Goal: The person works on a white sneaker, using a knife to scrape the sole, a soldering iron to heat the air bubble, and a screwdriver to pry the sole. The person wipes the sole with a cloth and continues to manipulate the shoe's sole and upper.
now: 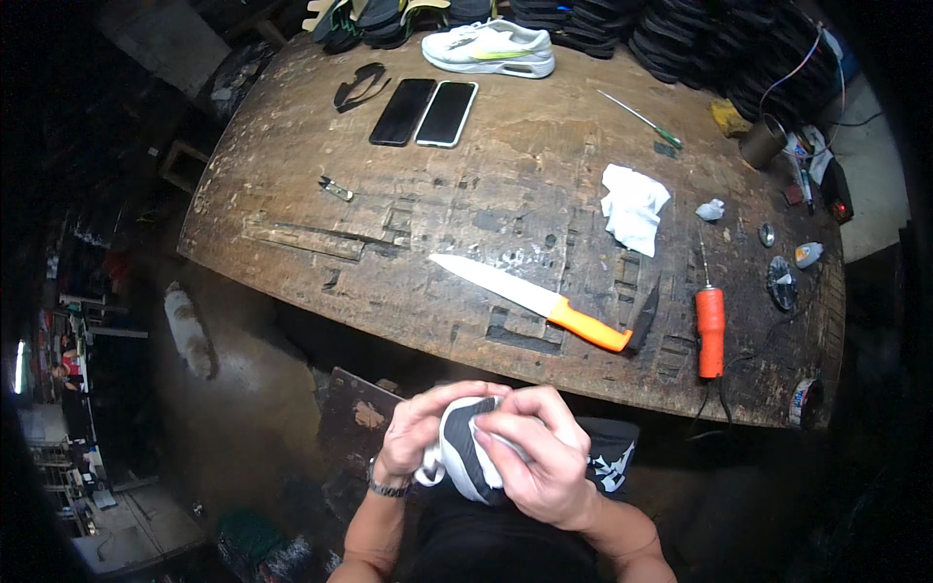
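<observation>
A dark grey and white shoe (459, 442) is held over my lap, just off the table's near edge. My left hand (413, 432), with a watch at its wrist, grips the shoe from the left, its fingers stretched over the top. My right hand (539, 447) is closed at the shoe's right side, fingertips pressed together on it. Something white shows under those fingertips; whether it is a cloth or part of the shoe I cannot tell. Nearest on the table lies a knife (530, 301) with an orange handle.
The worn wooden table (311, 223) holds a white sneaker (489, 49), two phones (424, 114), a crumpled white cloth (634, 209), a screwdriver (641, 120) and an orange-handled spiked tool (710, 332). Black soles (680, 44) are stacked behind. A cat (190, 328) lies on the floor.
</observation>
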Demonstrator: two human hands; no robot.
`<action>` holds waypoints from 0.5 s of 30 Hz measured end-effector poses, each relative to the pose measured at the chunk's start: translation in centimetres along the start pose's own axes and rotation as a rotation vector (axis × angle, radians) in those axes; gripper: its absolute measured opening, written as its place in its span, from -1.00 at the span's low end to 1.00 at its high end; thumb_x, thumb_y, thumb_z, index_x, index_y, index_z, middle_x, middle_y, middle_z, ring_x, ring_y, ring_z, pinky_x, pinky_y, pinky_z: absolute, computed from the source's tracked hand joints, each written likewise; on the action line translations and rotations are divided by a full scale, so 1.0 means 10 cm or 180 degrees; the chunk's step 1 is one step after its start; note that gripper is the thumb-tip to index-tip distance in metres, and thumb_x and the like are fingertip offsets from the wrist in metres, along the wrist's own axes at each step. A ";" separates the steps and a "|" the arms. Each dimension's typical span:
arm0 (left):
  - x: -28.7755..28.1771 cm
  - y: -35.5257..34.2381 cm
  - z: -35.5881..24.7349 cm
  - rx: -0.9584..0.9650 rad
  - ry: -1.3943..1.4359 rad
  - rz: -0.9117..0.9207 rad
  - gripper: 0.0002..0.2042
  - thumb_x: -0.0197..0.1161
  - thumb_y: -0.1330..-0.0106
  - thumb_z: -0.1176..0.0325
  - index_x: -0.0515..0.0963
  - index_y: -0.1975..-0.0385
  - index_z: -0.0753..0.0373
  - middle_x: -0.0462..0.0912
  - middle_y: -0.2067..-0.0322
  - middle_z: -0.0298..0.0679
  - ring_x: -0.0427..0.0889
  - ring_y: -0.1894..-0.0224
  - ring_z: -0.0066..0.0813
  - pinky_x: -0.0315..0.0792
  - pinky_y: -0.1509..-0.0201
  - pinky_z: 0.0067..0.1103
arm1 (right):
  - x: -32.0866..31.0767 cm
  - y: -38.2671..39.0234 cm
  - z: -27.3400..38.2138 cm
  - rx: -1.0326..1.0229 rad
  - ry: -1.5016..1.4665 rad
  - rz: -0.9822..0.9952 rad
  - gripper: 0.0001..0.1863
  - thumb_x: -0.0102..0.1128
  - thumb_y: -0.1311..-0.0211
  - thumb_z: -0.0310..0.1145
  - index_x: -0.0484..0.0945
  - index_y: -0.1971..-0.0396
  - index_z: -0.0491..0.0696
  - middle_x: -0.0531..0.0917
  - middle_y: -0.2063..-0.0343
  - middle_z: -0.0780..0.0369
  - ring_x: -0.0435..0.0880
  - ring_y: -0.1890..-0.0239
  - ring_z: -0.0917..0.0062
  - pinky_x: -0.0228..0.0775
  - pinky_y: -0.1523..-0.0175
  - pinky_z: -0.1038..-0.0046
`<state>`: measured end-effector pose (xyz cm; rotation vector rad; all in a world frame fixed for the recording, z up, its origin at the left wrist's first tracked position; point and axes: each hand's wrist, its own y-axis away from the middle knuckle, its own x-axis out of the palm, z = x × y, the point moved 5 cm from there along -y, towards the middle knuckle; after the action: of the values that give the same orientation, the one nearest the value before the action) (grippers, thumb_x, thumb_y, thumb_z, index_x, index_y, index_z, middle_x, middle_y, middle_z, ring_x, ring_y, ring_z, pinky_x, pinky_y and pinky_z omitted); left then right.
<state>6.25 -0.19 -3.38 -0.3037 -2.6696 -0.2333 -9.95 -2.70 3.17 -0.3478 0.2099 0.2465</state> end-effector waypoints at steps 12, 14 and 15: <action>0.27 0.03 0.13 0.0340 -0.0459 -0.0319 -0.25 -0.22 -0.54 -0.25 0.45 -0.12 0.49 0.58 -0.09 0.18 0.60 -0.14 -0.10 0.42 -0.30 -0.24 | -0.04 0.01 0.04 -0.1097 0.0019 -0.0504 -0.73 0.48 0.09 -0.67 0.75 0.30 -0.15 0.63 0.38 0.17 0.63 0.45 0.38 0.53 0.32 0.44; 0.30 0.00 0.16 0.0385 -0.0129 -0.0220 -0.28 -0.21 -0.54 -0.22 0.46 -0.11 0.49 0.58 -0.08 0.19 0.61 -0.13 -0.11 0.44 -0.28 -0.24 | -0.02 0.06 0.06 -0.1050 0.0111 -0.0322 -0.71 0.49 0.13 -0.66 0.76 0.30 -0.13 0.63 0.38 0.18 0.62 0.45 0.39 0.54 0.32 0.43; 0.30 -0.02 0.18 0.0352 -0.0100 -0.0200 -0.27 -0.21 -0.54 -0.22 0.46 -0.11 0.49 0.58 -0.07 0.19 0.61 -0.12 -0.12 0.45 -0.27 -0.25 | -0.03 0.05 0.04 -0.1027 0.0177 -0.0426 -0.70 0.49 0.14 -0.65 0.76 0.30 -0.13 0.63 0.39 0.18 0.63 0.45 0.38 0.54 0.32 0.43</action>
<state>2.81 0.51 -3.64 -0.1907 -2.7135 -0.1004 -10.32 -2.15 3.42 -0.6869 0.2007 0.1379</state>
